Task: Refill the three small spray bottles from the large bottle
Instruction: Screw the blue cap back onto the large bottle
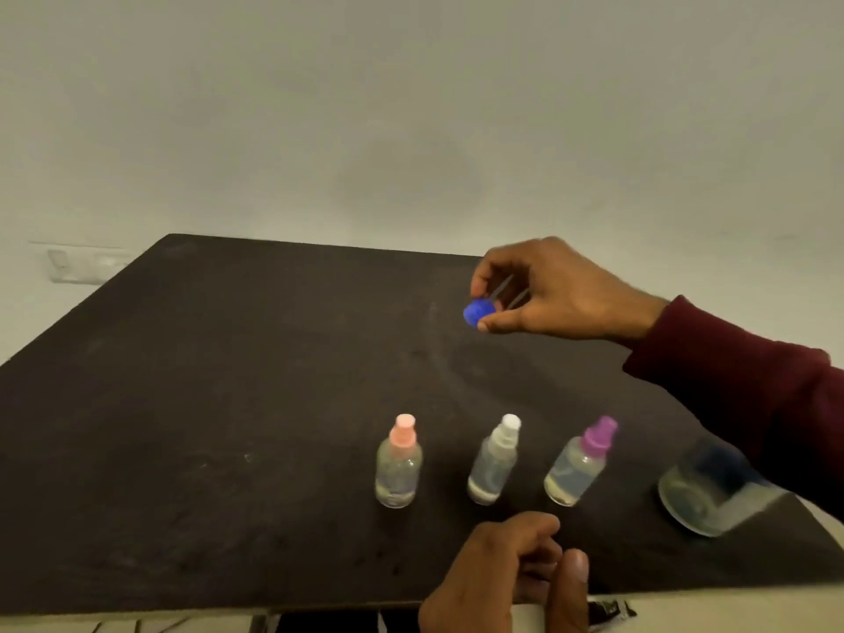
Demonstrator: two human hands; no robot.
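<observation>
Dark matte table (pixel 228 404); pale bare wall (pixel 411 107) behind

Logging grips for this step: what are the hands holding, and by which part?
Right hand pinches the blue cap by its rim. Left hand holds nothing visible.
</observation>
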